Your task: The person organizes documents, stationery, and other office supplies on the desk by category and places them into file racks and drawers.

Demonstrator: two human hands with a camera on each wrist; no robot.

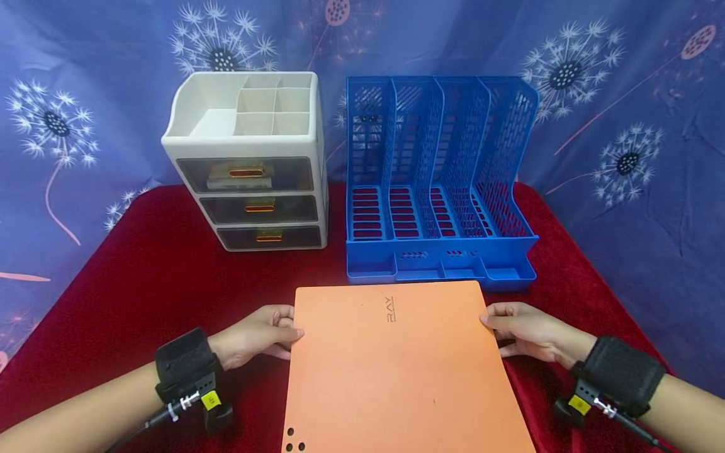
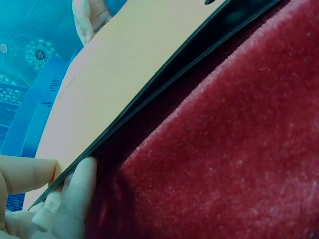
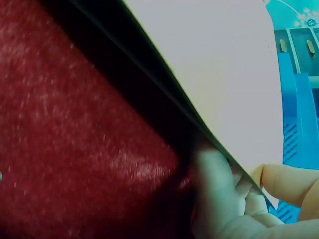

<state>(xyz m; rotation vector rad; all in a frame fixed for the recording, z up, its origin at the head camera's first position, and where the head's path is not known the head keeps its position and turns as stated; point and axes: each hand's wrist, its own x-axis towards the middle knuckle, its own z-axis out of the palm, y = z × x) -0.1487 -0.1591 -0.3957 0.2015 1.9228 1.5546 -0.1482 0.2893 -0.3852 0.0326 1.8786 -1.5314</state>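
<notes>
A flat orange sheet (image 1: 391,371) lies in front of me in the head view, printed with "RAY" near its far edge and with several dark round spots at its near left corner. My left hand (image 1: 260,333) pinches its left edge, thumb on top and fingers beneath. On the opposite edge, my right hand (image 1: 527,333) grips the same way. From the left wrist, the sheet (image 2: 114,64) shows a dark underside, with a dark lower layer parted from it along the side. The right wrist view shows my right fingers (image 3: 214,184) under the edge.
Beyond the sheet stands a blue file rack (image 1: 442,245) with upright slots and small front trays. Left of it is a white drawer organizer (image 1: 243,148) with dark drawer fronts. Red cloth (image 1: 170,277) covers the table, and a blue dandelion-patterned curtain (image 1: 124,38) hangs behind.
</notes>
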